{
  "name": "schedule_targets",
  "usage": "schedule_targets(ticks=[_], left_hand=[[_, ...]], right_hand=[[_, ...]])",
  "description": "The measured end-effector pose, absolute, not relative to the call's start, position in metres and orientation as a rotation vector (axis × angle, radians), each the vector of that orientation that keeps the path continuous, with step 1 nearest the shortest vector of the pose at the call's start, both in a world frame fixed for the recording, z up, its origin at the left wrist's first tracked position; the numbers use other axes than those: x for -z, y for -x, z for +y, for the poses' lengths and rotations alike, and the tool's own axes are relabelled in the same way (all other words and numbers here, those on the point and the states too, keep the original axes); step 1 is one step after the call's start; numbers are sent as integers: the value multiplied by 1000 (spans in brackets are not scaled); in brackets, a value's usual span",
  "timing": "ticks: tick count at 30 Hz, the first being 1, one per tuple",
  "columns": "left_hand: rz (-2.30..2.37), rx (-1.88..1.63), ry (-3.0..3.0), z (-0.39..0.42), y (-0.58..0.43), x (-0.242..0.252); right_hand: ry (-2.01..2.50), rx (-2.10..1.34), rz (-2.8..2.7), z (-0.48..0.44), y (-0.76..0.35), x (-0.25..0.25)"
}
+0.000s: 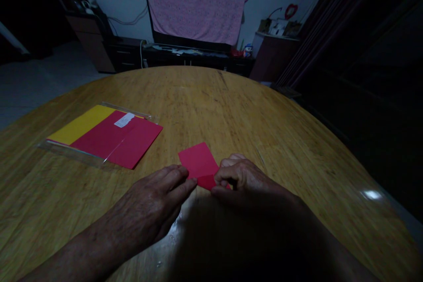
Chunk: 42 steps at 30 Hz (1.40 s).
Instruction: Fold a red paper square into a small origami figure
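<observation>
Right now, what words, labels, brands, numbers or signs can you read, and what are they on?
No text is readable.
White label on the paper pack: faint print, too small and blurred to read.
Small red sheet: no writing visible.

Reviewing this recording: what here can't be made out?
All in the head view:
- Label text: too small.
- Part of the small sheet's right side: hidden by the right hand.
- Whether that hand pinches or only presses: its curled fingers hide it.
- Table's near edge: cut off by the bottom frame edge.
</observation>
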<state>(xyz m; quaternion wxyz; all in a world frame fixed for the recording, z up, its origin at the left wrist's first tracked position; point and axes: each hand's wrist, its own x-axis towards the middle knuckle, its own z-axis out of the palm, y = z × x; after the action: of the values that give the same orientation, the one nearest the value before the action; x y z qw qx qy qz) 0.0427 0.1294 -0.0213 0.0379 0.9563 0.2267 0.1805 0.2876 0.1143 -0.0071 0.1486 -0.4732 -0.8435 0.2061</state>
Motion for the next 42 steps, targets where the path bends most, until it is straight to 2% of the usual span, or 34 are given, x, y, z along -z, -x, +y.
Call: schedule_targets(ticks=[13,42], left_hand=[[773,-328,-2883,128,-44,21],[845,-348,-2838,127,-45,19]], right_hand=[[1611,-440,-2275,116,-277,6],[1649,-357,-2242,117,-273,10]])
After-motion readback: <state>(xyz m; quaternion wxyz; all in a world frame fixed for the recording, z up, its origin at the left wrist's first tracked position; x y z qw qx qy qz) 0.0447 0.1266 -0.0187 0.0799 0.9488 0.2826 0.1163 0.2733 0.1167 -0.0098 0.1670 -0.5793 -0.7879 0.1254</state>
